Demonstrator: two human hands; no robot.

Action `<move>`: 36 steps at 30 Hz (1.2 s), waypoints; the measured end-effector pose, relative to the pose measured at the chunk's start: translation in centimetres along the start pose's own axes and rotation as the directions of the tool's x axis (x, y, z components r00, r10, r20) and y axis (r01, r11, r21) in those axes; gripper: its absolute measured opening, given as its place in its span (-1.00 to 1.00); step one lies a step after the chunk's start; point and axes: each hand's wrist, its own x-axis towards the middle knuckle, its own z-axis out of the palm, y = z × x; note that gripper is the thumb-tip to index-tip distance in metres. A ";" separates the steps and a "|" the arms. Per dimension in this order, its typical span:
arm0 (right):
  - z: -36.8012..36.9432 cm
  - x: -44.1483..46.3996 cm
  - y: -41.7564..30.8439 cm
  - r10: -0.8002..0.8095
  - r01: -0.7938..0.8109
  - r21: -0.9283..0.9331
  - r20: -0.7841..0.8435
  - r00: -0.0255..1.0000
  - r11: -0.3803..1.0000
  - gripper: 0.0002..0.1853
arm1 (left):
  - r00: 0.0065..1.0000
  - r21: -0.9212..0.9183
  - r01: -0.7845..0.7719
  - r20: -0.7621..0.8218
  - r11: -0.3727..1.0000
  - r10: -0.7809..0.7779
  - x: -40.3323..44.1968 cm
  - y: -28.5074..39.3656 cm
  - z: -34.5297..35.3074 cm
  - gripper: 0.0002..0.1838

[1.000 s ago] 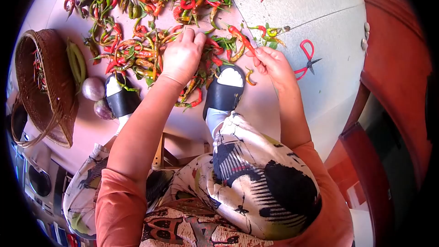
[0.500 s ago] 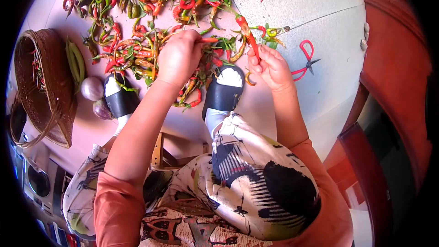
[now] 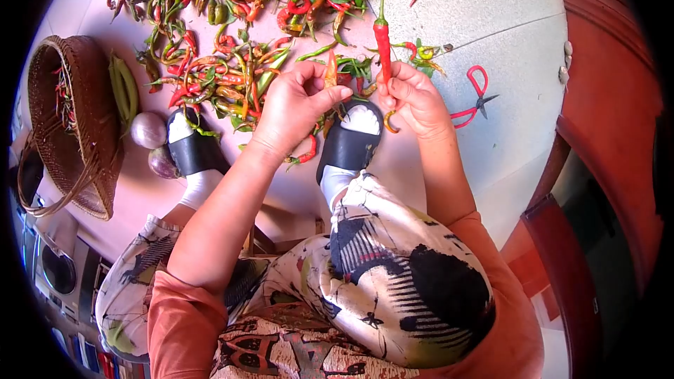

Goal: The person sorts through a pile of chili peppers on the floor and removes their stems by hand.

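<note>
In the head view, my left hand [image 3: 295, 105] is closed round an orange-red chili pepper [image 3: 331, 70], its tip pointing up between thumb and fingers. Close beside it, my right hand [image 3: 415, 102] pinches the lower end of a red chili pepper [image 3: 382, 45]. That pepper stands upright, its long green stem at the top. Below and behind my hands lies a loose spread of red, orange and green chili peppers [image 3: 225, 88]. A small curved orange pepper [image 3: 391, 123] is on the floor by my right fingers.
Red-handled scissors [image 3: 480, 102] lie open to the right. At left stand a woven basket [image 3: 98, 109], long green pods [image 3: 124, 90] and two round purple eggplants [image 3: 149, 130]. A larger chili heap [image 3: 302, 0] is at the top. My feet in black slippers [image 3: 349, 149] flank the peppers.
My left hand has turned and moved right and down; the pepper in it now points up instead of sideways. The pepper in my right hand has tipped from slanted to upright.
</note>
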 end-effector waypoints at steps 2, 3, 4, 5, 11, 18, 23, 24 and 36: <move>0.5 0.0 -0.2 0.025 -0.025 -0.031 -0.008 1.000 0.999 -0.76 | 0.972 0.294 -0.197 -0.065 0.935 0.225 0.0 -0.1 0.2 -0.74; 0.5 0.1 -0.2 0.025 -0.025 -0.031 -0.007 1.000 0.999 -0.76 | 0.970 0.349 -0.209 -0.049 0.914 0.240 0.0 0.1 0.1 -0.75; 0.5 0.2 -0.1 0.021 -0.021 -0.036 0.016 1.000 0.999 -0.76 | 0.970 0.349 -0.208 -0.049 0.914 0.240 0.0 0.3 0.1 -0.75; 0.5 0.2 0.0 0.017 -0.016 -0.041 0.040 0.999 0.999 -0.76 | 0.996 -0.015 -0.089 -0.012 0.996 0.089 -0.1 0.4 0.1 -0.73; 0.8 0.5 0.4 0.031 -0.029 -0.036 0.065 0.997 0.999 -0.73 | 0.958 -0.731 0.228 0.286 0.643 -0.014 -0.3 -1.1 -1.5 -0.64; 1.6 0.6 0.0 0.053 -0.048 -0.100 0.053 0.997 0.994 -0.73 | 0.979 -0.358 0.196 0.120 0.913 -0.164 -1.3 -2.5 -1.9 -0.69; 2.0 0.8 0.1 0.102 -0.088 -0.141 0.097 0.990 0.986 -0.73 | 0.991 0.488 -0.046 -0.088 0.872 0.101 -2.1 0.5 -0.6 -0.66; 2.2 0.8 0.1 0.103 -0.088 -0.143 0.097 0.990 0.986 -0.73 | 0.996 0.152 -0.028 -0.077 0.988 0.040 -1.7 0.8 -0.4 -0.64; 2.0 1.8 0.2 0.107 -0.105 -0.454 -0.020 0.994 0.885 -0.80 | 0.973 -0.816 0.150 0.221 0.559 0.061 0.7 -0.7 -1.7 -0.59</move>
